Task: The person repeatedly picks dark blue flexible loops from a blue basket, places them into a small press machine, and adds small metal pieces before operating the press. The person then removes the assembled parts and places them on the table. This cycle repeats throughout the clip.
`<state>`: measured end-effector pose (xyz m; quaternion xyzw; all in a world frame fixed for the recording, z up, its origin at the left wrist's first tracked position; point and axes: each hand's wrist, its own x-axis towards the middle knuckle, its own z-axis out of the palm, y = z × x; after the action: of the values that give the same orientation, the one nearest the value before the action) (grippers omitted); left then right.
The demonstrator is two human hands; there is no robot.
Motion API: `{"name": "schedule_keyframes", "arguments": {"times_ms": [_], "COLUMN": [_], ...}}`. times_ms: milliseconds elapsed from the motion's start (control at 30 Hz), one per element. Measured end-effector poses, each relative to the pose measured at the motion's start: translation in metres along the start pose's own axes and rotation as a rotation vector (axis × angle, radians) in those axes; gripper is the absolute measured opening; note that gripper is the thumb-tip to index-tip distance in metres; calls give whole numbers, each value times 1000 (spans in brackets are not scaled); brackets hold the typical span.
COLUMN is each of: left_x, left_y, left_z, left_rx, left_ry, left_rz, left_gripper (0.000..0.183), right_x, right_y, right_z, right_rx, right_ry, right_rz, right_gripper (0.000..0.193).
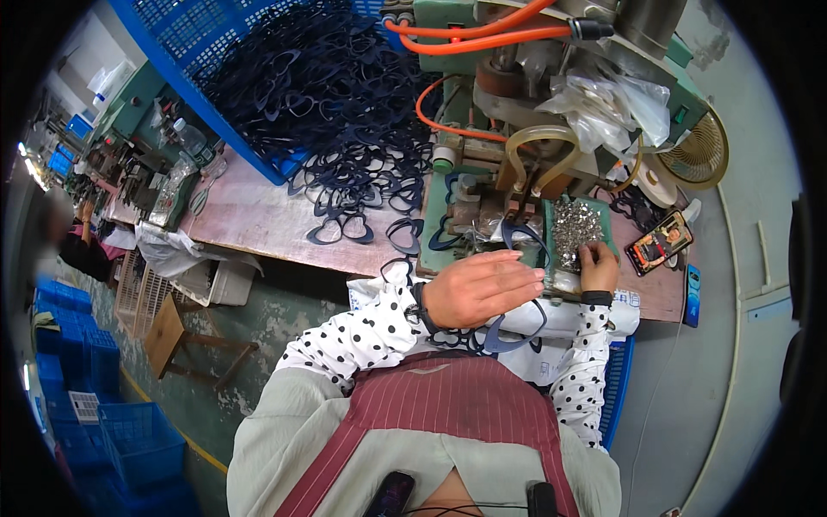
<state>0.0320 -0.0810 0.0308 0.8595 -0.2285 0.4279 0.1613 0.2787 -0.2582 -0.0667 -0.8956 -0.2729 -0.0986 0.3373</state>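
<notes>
My left hand [482, 289] reaches across in front of the machine, back upward, fingers straight and together. A dark blue eyeglass frame [517, 342] shows below it, and a similar dark rim [525, 234] shows above, by the machine's jaws; they look like one frame held under the hand, though the thumb and the frame's middle are hidden. My right hand [599, 265] is at the right edge of a green tray [549, 215] heaped with small shiny metal parts [577, 226]. Its thumb and fingertips are pinched together; whatever lies between them is too small to see.
A green press machine [469, 194] with orange hoses stands ahead. Several dark frames [345, 226] spill from a blue basket [258, 164] onto the table. A phone [659, 241] and a fan [696, 148] are on the right; a wooden stool [168, 336] stands on the left.
</notes>
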Motion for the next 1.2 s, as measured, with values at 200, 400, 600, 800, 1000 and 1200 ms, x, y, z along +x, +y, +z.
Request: {"name": "schedule_keyframes", "arguments": {"times_ms": [200,400,600,800,1000,1200], "left_x": [-21,-118,-147,-122,-61,-37], "left_y": [-19,-98,-114,-128,-82,-30], "left_z": [-35,-45,-37,-55,-57,-39], "left_rx": [49,544,399,-219,-335,206], "left_ry": [42,-256,-397,364,781,511], "left_rz": [-67,-667,-747,-1135,-1119,-582], "left_gripper": [45,22,21,13,23,3], "right_x": [-1,-7,-8,-3,0,0], "right_y": [0,-3,-3,-13,-70,-105], "right_z": [1,4,3,4,-10,-21], "right_rx": [144,223,340,361,413,798], "right_ry": [121,269,262,279,198,154], "right_rz": [97,-19,165,70,77,3], "right_gripper": [20,16,19,12,12,12]}}
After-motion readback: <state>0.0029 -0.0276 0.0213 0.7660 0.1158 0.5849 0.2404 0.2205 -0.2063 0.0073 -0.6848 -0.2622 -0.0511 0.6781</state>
